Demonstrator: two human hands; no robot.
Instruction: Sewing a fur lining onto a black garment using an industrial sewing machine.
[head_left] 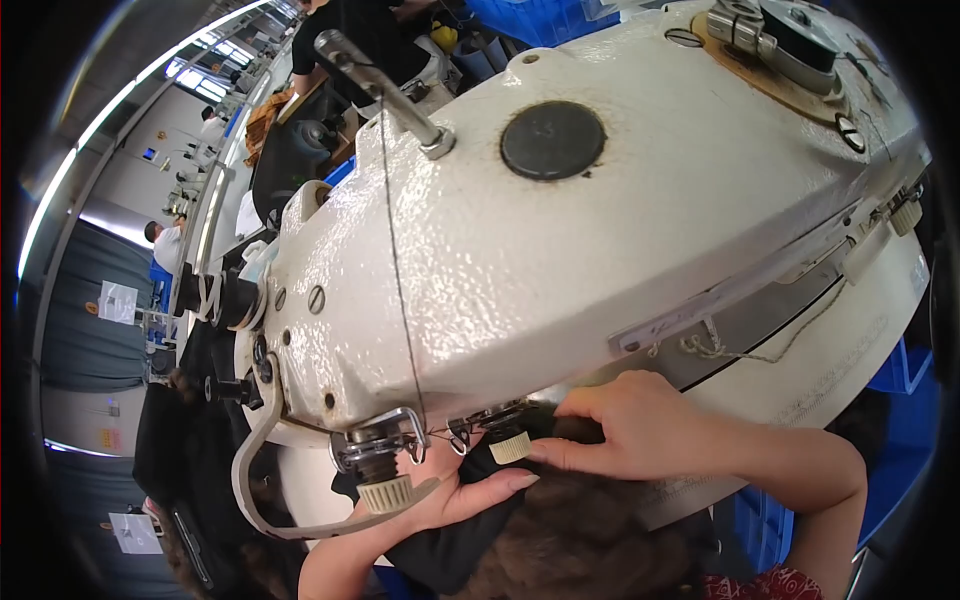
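Observation:
A white sewing machine [470,250] fills the middle of the view. Under its left end lies a black garment piece [440,555] with brown fur [570,540]. My left hand [450,495] rests on the black cloth, its thumb stretched to the right and apart from the fingers. The machine and a tension knob [385,494] partly cover those fingers. My right hand [640,430] comes in from the right and grips the dark edge of the piece between thumb and fingers. Its thumb tip is beside a second cream knob [510,447]. The needle area is hidden.
Dark thread runs down from a metal post [385,90] to the tension parts. A curved grey lever [250,470] hangs left of my left hand. Blue crates [765,525] stand below right. A person in black [350,45] sits beyond the machine. Dark furry garments [180,450] hang at left.

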